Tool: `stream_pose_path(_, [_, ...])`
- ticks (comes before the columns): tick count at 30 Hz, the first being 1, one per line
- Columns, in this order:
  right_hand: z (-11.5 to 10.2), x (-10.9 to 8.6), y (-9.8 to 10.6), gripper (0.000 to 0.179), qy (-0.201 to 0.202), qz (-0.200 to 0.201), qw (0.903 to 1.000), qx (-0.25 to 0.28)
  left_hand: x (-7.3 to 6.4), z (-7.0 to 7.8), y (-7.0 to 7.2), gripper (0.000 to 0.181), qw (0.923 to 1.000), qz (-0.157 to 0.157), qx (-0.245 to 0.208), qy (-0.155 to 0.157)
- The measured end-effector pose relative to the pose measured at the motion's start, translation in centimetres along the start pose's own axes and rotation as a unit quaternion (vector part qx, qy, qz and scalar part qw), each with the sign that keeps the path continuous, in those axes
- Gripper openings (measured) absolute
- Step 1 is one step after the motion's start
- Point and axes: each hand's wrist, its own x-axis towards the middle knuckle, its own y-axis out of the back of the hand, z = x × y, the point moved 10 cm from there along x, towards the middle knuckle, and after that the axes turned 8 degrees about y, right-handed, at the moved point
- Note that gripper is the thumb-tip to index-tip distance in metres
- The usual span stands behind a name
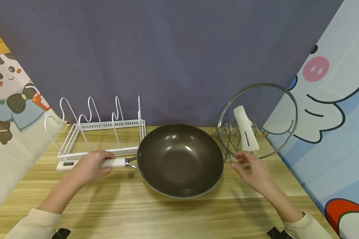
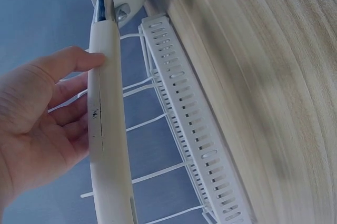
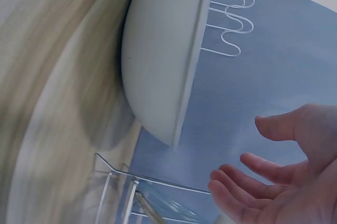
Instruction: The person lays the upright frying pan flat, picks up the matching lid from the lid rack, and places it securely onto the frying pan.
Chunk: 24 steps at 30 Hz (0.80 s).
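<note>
My left hand (image 1: 91,166) grips the cream handle (image 2: 108,129) of a wok, its thumb on the near side and fingers behind. The wok (image 1: 179,162) has a dark brown inside and a pale outside (image 3: 160,50); whether its base touches the table I cannot tell. Right of the wok, my right hand (image 1: 252,171) holds nothing, its fingers loosely bent and apart from the rim. Just behind that hand a glass lid (image 1: 264,85) with a cream upright handle (image 1: 245,127) leans in a metal wire rack (image 1: 228,132).
Behind the wok handle stands a white dish rack (image 1: 100,152) with tall wire loops. Under everything lies a wood-grain table (image 1: 131,212). A grey-blue cloth wall (image 1: 173,59) closes off the back, with cartoon-printed panels (image 1: 326,109) at the sides.
</note>
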Motion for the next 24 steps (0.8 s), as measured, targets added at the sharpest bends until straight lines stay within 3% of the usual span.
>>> stream_pose_path(8, [-1.6,0.9,2.3,0.028,0.070,0.078,0.9919,-0.071,-0.1,-0.1,-0.1,0.023,1.0000,0.003,0.007,0.001])
stream_pose_path(17, [-0.8,1.9,5.2,0.027,0.070,0.133,0.9836,-0.100,0.4,0.9,0.2,0.027,0.9995,-0.021,0.022,-0.010])
stream_pose_path(24, [-0.1,2.3,6.2,0.025,0.070,0.143,0.9823,-0.099,2.0,3.0,1.6,0.026,0.9991,-0.022,0.022,-0.028])
